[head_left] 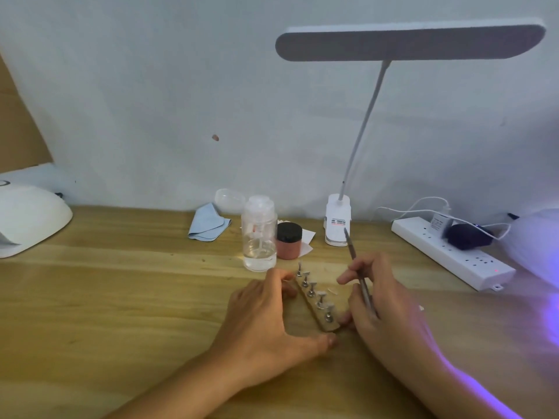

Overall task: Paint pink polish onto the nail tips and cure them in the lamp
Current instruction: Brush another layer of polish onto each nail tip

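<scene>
Wooden table [121, 297]: left grip [266, 322] pinches the nail-tip holder [314, 299] end to end, apparently steadying it; right grip [382, 300] clasps a thin tool [355, 263] beside it. Behind stands the pink polish jar [289, 241]; a curing lamp [534, 243] glows violet at right.

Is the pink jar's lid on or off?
On: the black lid sits squarely atop the pink jar, beyond the nail stand.
</scene>
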The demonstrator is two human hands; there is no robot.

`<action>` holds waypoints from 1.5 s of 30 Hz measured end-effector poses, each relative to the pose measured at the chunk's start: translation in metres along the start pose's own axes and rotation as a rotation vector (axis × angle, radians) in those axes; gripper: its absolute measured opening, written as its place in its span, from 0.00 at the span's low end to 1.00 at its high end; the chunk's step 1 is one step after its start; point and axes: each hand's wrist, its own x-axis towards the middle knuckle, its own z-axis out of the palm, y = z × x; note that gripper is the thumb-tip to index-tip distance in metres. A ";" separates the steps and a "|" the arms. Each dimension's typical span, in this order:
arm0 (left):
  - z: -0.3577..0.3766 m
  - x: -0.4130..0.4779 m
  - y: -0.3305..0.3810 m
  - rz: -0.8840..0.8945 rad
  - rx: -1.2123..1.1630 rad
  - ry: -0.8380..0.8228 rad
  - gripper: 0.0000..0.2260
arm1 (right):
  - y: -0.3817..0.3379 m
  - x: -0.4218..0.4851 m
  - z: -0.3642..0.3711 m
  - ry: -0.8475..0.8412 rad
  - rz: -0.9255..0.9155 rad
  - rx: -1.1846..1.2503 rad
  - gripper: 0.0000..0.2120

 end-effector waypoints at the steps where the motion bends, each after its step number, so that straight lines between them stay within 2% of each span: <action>1: 0.001 0.000 0.001 0.008 0.011 0.010 0.38 | -0.004 -0.002 0.003 -0.028 -0.008 0.023 0.17; 3: 0.001 0.001 -0.001 0.024 0.018 0.037 0.39 | -0.010 -0.006 0.008 -0.048 -0.037 0.059 0.19; 6: 0.000 0.003 -0.004 0.018 0.000 0.034 0.29 | -0.010 -0.006 0.003 0.085 -0.048 0.063 0.23; 8: -0.002 0.005 -0.007 -0.001 0.003 0.043 0.23 | -0.003 -0.002 -0.003 0.175 -0.007 -0.023 0.23; 11: -0.007 0.010 -0.014 -0.038 0.021 0.088 0.19 | 0.004 0.001 -0.004 0.130 0.031 -0.176 0.20; 17: -0.011 0.013 -0.018 -0.059 0.043 0.106 0.18 | 0.007 0.004 0.001 0.007 -0.001 -0.252 0.19; 27: -0.016 0.014 -0.018 -0.046 -0.008 0.182 0.16 | 0.012 0.006 -0.001 -0.012 -0.014 -0.228 0.18; 34: -0.013 0.016 -0.021 -0.013 -0.052 0.182 0.16 | 0.016 0.009 -0.001 0.044 0.011 -0.146 0.18; 39: -0.010 0.016 -0.026 -0.041 -0.092 0.169 0.14 | 0.014 0.006 0.006 -0.036 -0.090 -0.208 0.18; 42: -0.011 0.016 -0.026 -0.056 -0.113 0.163 0.12 | 0.016 0.010 0.006 0.003 -0.097 -0.270 0.16; 45: -0.012 0.019 -0.026 -0.082 -0.142 0.153 0.11 | 0.023 0.019 -0.002 0.077 -0.015 -0.276 0.17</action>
